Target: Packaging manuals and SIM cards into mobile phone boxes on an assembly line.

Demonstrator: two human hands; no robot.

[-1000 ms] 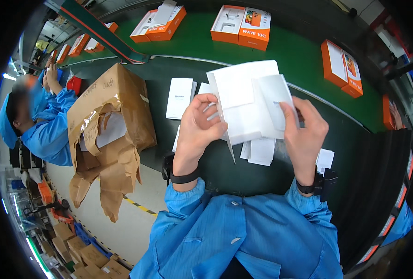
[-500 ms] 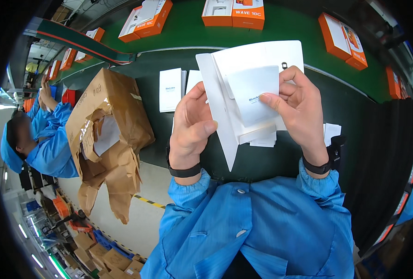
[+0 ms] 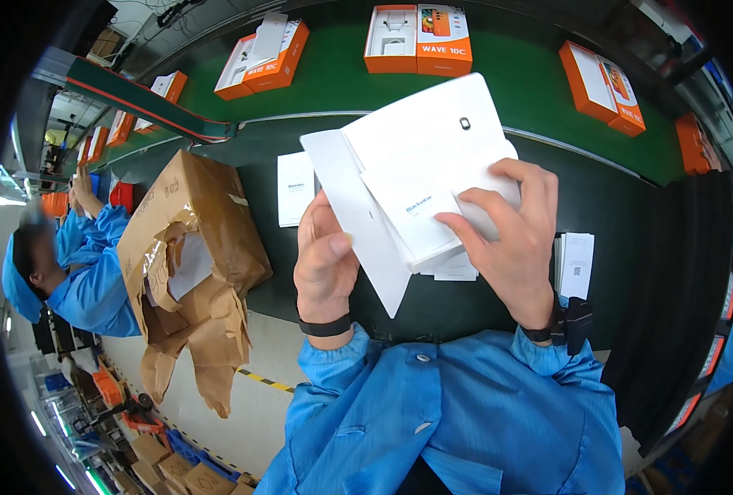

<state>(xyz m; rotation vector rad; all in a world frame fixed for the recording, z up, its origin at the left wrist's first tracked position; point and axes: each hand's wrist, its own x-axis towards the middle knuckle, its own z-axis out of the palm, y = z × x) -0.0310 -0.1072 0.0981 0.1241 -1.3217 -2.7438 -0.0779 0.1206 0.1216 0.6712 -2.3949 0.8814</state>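
Where the left hand (image 3: 327, 260) meets the folder (image 3: 420, 124), grip is unclear. The right hand (image 3: 511, 235) holds a booklet (image 3: 408, 221) inside, flap (image 3: 362, 219) unclosed.

Operator hands: 2, i.e. L hand (image 3: 327, 262) ×1, R hand (image 3: 511, 235) ×1. Wristbands (image 3: 325, 327): 2. White folding cover (image 3: 424, 115): 1. White booklet (image 3: 420, 216) atop same: 1. Paper stacks (image 3: 296, 191) on dark table (image 3: 610, 231): 3 vis. Torn carton (image 3: 218, 186): 1. Orange boxes (image 3: 445, 64), green belt (image 3: 515, 82): min. 7, far-L qty. unclear. Co-worker (image 3: 94, 264), L side: 1.
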